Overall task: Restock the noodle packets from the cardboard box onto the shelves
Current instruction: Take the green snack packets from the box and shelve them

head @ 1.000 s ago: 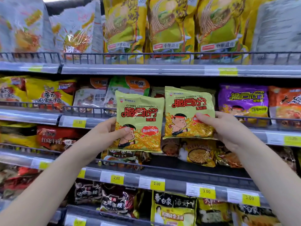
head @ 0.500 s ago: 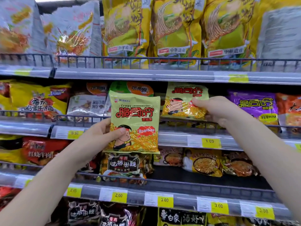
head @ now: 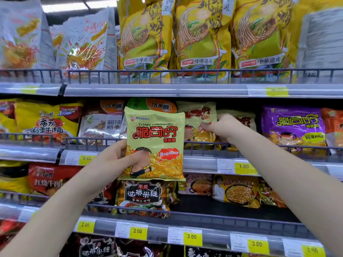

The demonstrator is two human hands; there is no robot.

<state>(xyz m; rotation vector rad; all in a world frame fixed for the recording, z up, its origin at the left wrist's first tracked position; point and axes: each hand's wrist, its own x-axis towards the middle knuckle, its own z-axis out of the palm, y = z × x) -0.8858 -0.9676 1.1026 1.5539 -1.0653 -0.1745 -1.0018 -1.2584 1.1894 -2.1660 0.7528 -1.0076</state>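
Held packet (head: 155,143): green "Crispy commander" noodles, upright at frame centre, in front of the middle shelf (head: 200,163) but not yet on it. Left hand (head: 118,158) grips its lower left edge. The thumb lies across the front and the other fingers are hidden behind.

Shelved packet (head: 198,123): same green kind, just right of centre. It stands behind the wire rail (head: 89,140) of the middle shelf, above the 1.00 price tag (head: 244,166). Right hand (head: 225,128) has its fingers curled, with the fingertips pinching the packet's right edge. Not released.

Purple packets (head: 293,125) sit further right on the same shelf.

Cardboard box: not in view, so the stock remaining cannot be told.

Progress (judgement): 1 packet nearly seated, needing only release. 1 more waits in hand, likely for the same row. Anything beyond these 2 is unknown.
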